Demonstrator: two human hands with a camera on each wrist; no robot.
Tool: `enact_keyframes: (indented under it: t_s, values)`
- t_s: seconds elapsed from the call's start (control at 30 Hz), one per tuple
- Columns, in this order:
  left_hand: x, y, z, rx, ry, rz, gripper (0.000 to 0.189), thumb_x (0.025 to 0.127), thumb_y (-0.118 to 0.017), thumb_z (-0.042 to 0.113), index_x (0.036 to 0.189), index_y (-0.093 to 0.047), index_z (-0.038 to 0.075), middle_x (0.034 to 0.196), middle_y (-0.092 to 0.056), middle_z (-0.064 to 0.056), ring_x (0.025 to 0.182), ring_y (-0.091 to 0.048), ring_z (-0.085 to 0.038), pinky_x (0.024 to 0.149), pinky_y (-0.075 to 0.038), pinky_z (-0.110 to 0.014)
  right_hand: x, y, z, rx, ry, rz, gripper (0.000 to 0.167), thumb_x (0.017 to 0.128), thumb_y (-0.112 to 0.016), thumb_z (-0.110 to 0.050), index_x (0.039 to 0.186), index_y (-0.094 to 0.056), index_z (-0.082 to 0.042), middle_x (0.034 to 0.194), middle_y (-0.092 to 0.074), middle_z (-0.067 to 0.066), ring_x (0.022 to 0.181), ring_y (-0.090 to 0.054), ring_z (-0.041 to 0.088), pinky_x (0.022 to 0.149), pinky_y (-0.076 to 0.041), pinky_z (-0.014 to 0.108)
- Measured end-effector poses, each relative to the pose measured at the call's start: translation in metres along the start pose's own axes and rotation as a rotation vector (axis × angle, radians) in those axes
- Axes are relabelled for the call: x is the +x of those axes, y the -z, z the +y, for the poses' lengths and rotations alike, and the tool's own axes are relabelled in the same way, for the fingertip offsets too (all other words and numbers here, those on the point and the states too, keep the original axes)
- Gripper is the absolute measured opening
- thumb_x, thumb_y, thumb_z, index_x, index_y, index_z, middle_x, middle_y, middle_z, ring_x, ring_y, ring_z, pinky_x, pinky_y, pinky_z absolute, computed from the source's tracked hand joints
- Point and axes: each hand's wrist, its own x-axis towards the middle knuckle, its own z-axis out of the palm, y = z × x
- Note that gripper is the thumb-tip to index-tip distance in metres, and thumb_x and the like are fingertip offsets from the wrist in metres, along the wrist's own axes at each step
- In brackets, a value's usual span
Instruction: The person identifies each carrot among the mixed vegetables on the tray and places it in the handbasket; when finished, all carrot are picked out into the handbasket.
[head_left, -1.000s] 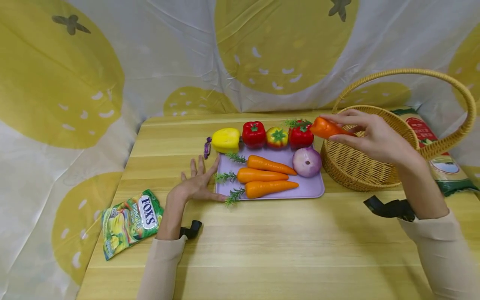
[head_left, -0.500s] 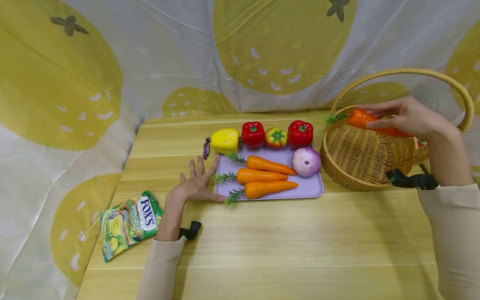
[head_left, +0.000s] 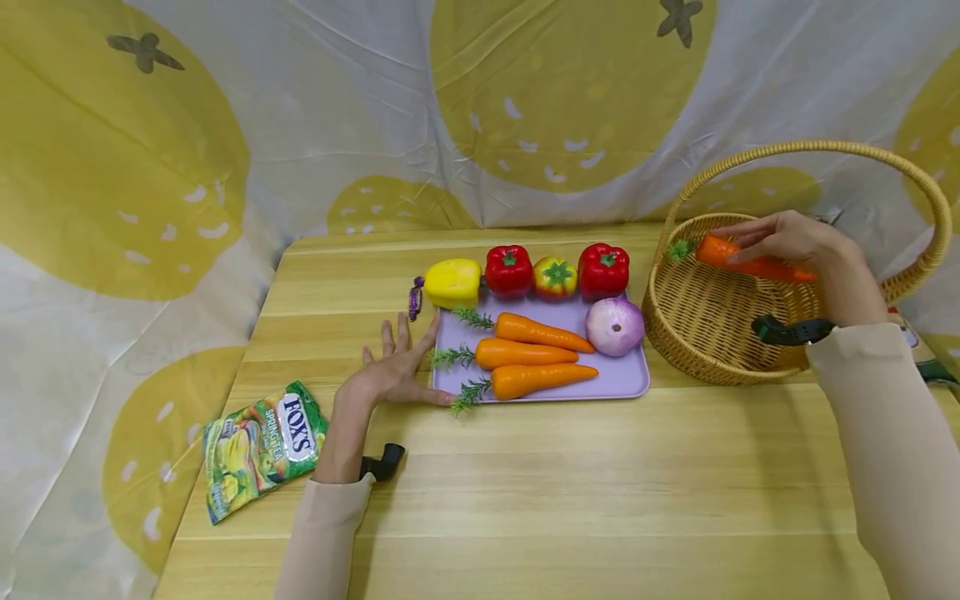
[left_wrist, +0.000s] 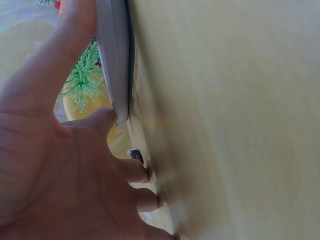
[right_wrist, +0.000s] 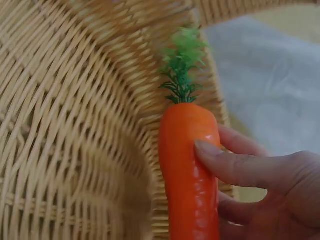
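My right hand point(head_left: 797, 240) pinches an orange carrot point(head_left: 713, 252) with green leaves, held over the opening of a wicker basket point(head_left: 678, 348). In the right wrist view the thumb point(right_wrist: 212, 150) lies along one side of the carrot point(right_wrist: 187, 135), with fingers partly hidden behind it. My left hand point(head_left: 392, 372) is spread, its thumb and index finger against the left edge of a lilac tray point(head_left: 630, 385). On the tray lie three carrots point(head_left: 534, 377) and a purple onion point(head_left: 615, 326). A yellow pepper point(head_left: 452, 282), two red peppers point(head_left: 603, 271) and a smaller red-yellow one point(head_left: 555, 277) line its back edge.
A small purple-wrapped candy point(head_left: 415, 298) lies left of the yellow pepper. A green candy bag point(head_left: 262, 446) rests on the table point(head_left: 570, 500) near the left forearm. The basket's tall handle point(head_left: 810, 147) arches above the right hand. Another packet point(head_left: 930, 354) is partly hidden at far right.
My right hand has carried the carrot rightward from over the red pepper to above the basket, then shifted slightly back left and down. The left hand has stayed at the tray.
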Motion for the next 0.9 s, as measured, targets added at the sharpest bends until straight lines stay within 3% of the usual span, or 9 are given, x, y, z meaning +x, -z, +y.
enact_keyframes:
  t_s: [0.07,0.13,0.3,0.43,0.57,0.7,0.8,0.9]
  values:
    - [-0.004,0.002,0.004,-0.005,-0.005,-0.002,0.136,0.070,-0.078,0.078,0.161,0.018,0.045,0.163,0.039,-0.021,0.151,0.035,-0.048,0.113,0.016,-0.082,0.005,-0.001,0.007,0.075,-0.011,-0.016,0.041,0.099,-0.070,-0.019,0.123,-0.067,-0.051,0.131,-0.065,-0.026,0.155,-0.017,0.049,0.126,-0.017,0.065]
    - [-0.005,0.001,0.005,-0.001,-0.006,0.003,0.136,0.071,-0.078,0.078,0.161,0.018,0.045,0.163,0.039,-0.021,0.151,0.035,-0.048,0.112,0.016,-0.083,0.010,-0.004,0.014,0.106,-0.022,-0.011,0.040,0.099,-0.071,-0.019,0.120,-0.068,-0.053,0.111,-0.061,-0.042,0.157,-0.020,0.043,0.127,-0.016,0.062]
    - [-0.003,-0.002,0.001,0.008,-0.013,0.009,0.136,0.071,-0.078,0.078,0.162,0.017,0.044,0.164,0.038,-0.021,0.152,0.034,-0.048,0.112,0.015,-0.083,0.017,-0.010,0.025,0.150,-0.030,0.003,0.043,0.098,-0.072,-0.022,0.122,-0.066,-0.058,0.111,-0.062,-0.036,0.155,-0.026,0.042,0.127,-0.019,0.061]
    - [-0.002,-0.001,0.000,-0.001,-0.019,0.004,0.135,0.071,-0.078,0.077,0.162,0.016,0.043,0.163,0.039,-0.022,0.151,0.034,-0.049,0.111,0.016,-0.084,0.020,-0.010,0.031,0.228,-0.044,-0.017,0.046,0.100,-0.070,-0.017,0.124,-0.066,-0.056,0.131,-0.051,-0.038,0.159,-0.004,0.045,0.128,-0.012,0.061]
    - [0.003,-0.004,-0.006,0.011,-0.005,0.019,0.136,0.070,-0.079,0.078,0.161,0.018,0.047,0.163,0.040,-0.019,0.151,0.035,-0.047,0.112,0.015,-0.083,0.023,-0.011,0.033,0.238,-0.049,-0.020,0.048,0.101,-0.068,-0.017,0.127,-0.063,-0.057,0.158,-0.036,-0.018,0.159,-0.007,0.045,0.128,-0.015,0.061]
    - [0.005,-0.005,-0.009,0.020,-0.001,0.030,0.137,0.069,-0.079,0.078,0.160,0.018,0.048,0.163,0.040,-0.018,0.152,0.034,-0.046,0.113,0.015,-0.082,0.025,-0.012,0.034,0.243,-0.051,-0.034,0.050,0.102,-0.066,-0.018,0.132,-0.059,-0.058,0.168,-0.021,0.003,0.159,-0.009,0.044,0.127,-0.018,0.059]
    - [0.002,-0.002,-0.006,0.018,0.006,0.018,0.136,0.070,-0.080,0.076,0.160,0.018,0.047,0.164,0.039,-0.018,0.152,0.035,-0.045,0.115,0.016,-0.080,0.026,-0.013,0.034,0.255,-0.046,-0.044,0.052,0.103,-0.065,-0.017,0.137,-0.056,-0.055,0.170,-0.017,0.008,0.159,-0.009,0.043,0.127,-0.018,0.059]
    - [-0.004,0.002,0.001,0.012,0.003,0.003,0.135,0.074,-0.081,0.071,0.162,0.017,0.042,0.164,0.039,-0.020,0.151,0.035,-0.047,0.114,0.016,-0.080,0.026,-0.013,0.035,0.262,-0.049,-0.040,0.052,0.102,-0.066,-0.018,0.138,-0.055,-0.055,0.169,-0.020,0.003,0.159,-0.011,0.042,0.128,-0.019,0.057]
